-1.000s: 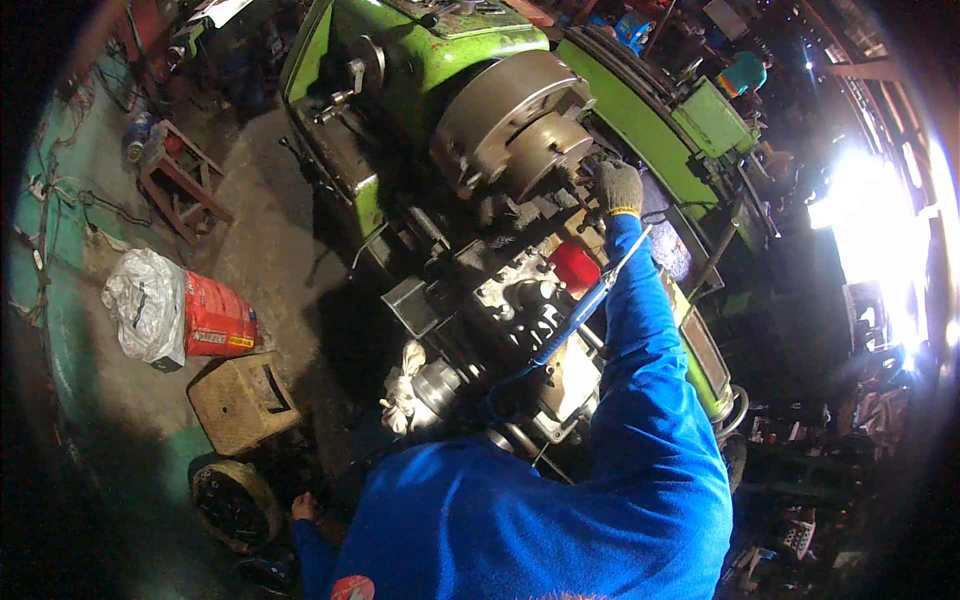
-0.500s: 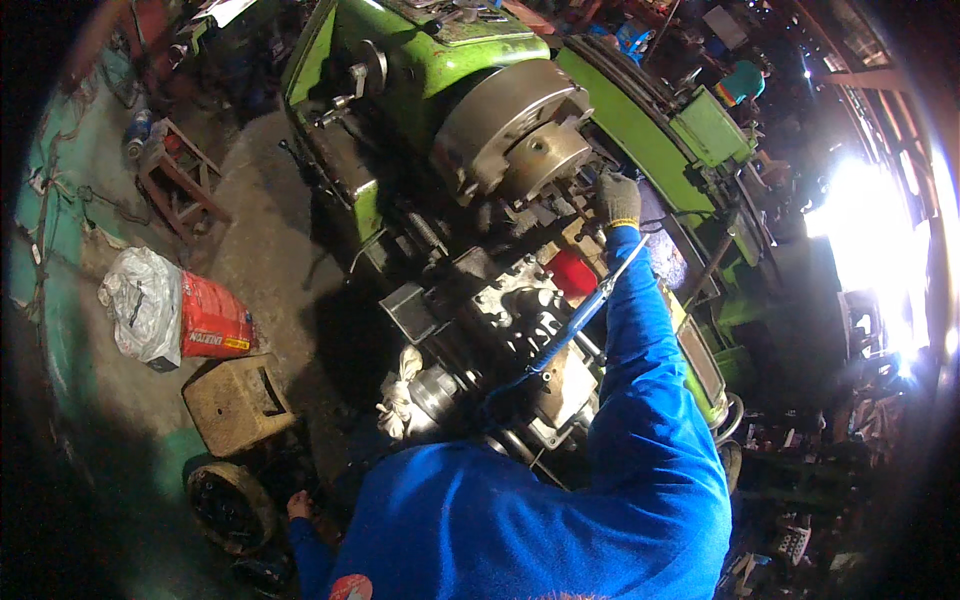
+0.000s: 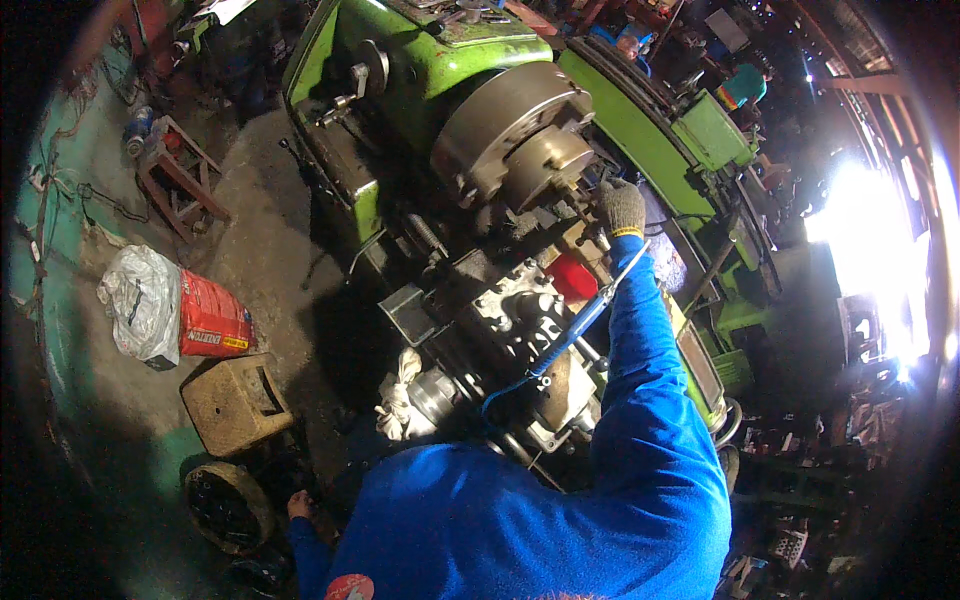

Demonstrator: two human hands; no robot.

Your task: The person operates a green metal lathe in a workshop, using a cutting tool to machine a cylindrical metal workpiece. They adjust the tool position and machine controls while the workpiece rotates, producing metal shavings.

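Note:
My right hand (image 3: 622,207), in a grey knitted glove with a yellow cuff, reaches out beside the lathe's chuck (image 3: 505,110). Its fingers are curled; what they grip, if anything, is hidden. A round metal workpiece (image 3: 545,165) sits in the chuck, close to the glove. Along my right forearm lies a blue air blow gun (image 3: 590,315) with a thin metal nozzle and a blue hose, held by neither hand. Low on the left, my bare left hand (image 3: 299,505) hangs near a round dark container (image 3: 230,507); its fingers are too small and shadowed to read.
Below the chuck sits the metal tool carriage (image 3: 515,295), with a red object (image 3: 573,277) next to it. On the left floor are a red and white sack (image 3: 215,315), a tan plastic container (image 3: 235,405) and a small wooden stand (image 3: 180,180). Bright light enters at right.
The workpiece in the chuck has turned: a dark hole on its side no longer shows. My gloved right hand has shifted slightly downward. My left hand has hardly moved.

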